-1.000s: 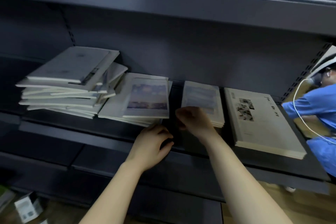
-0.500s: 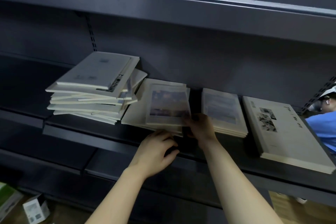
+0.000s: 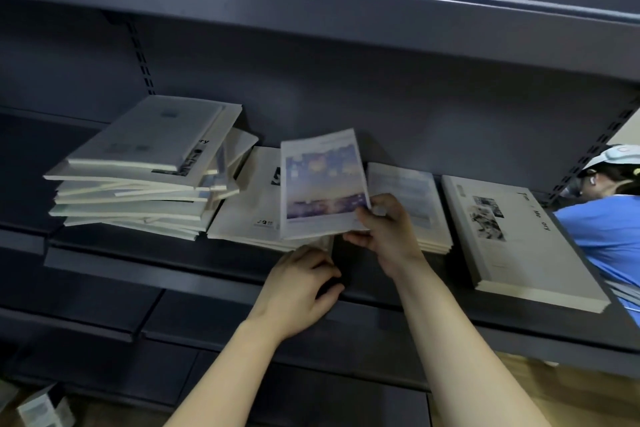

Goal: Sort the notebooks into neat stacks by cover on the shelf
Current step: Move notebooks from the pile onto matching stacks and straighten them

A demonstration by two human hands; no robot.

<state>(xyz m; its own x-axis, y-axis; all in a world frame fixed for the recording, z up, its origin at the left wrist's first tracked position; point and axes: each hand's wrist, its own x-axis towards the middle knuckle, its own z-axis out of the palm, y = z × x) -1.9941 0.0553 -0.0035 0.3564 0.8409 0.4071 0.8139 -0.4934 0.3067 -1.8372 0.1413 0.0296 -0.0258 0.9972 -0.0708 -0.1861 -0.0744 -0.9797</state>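
My right hand (image 3: 384, 229) pinches the lower right corner of a small notebook with a purple sky picture (image 3: 322, 184) and holds it tilted up above a low pile of cream notebooks (image 3: 249, 208). My left hand (image 3: 301, 284) rests at the front edge of that pile, fingers curled against the dark shelf (image 3: 138, 260). Left of it lies a tall untidy heap of grey and cream notebooks (image 3: 145, 166). To the right sit a small neat stack with pale blue covers (image 3: 412, 201) and a large stack with a black-and-white photo cover (image 3: 512, 239).
An upper shelf (image 3: 311, 0) overhangs the notebooks. A lower shelf (image 3: 86, 308) juts out beneath. A person in a blue top (image 3: 606, 225) stands beyond the shelf's right end. Small boxes (image 3: 38, 409) lie on the floor at bottom left.
My right hand has moved left from the pale blue stack, taken the purple-picture notebook by its corner and raised it off the cream pile. The view has shifted left.
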